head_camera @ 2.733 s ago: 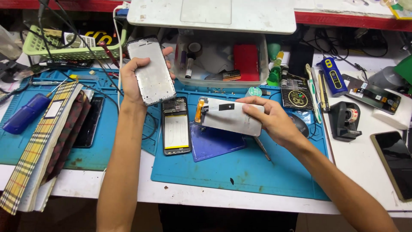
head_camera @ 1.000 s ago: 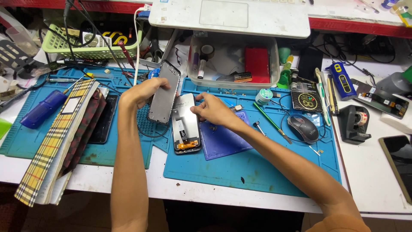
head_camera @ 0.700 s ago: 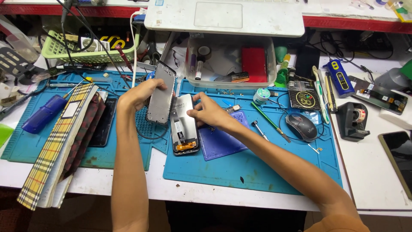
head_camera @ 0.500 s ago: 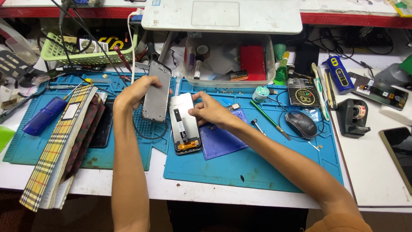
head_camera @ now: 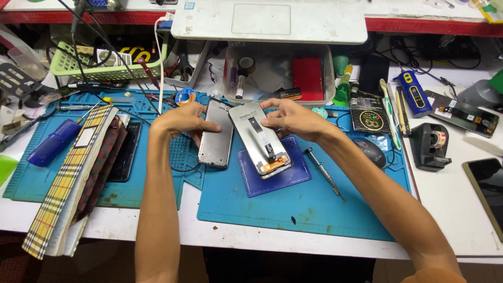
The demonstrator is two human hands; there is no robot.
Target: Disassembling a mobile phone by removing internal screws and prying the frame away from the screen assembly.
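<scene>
My left hand [head_camera: 181,120] holds the top of a grey phone frame [head_camera: 216,137] that lies flat on the blue work mat [head_camera: 293,209]. My right hand [head_camera: 293,118] grips the upper end of a silver display panel [head_camera: 262,139] with an orange flex at its lower end. That panel rests on a phone body over a small dark blue pad [head_camera: 275,175]. The two parts lie side by side, a small gap apart.
A screwdriver [head_camera: 325,173] and a mouse [head_camera: 369,152] lie right of the pad. A tape dispenser [head_camera: 430,147] and a dark screen [head_camera: 487,188] sit at the right. A plaid cloth [head_camera: 63,183] and blue bottle [head_camera: 52,144] are at left; a clear parts bin [head_camera: 277,73] and white laptop [head_camera: 270,21] behind.
My left hand has lowered the grey frame from upright to flat on the mat. My right hand has slid to the top of the display panel.
</scene>
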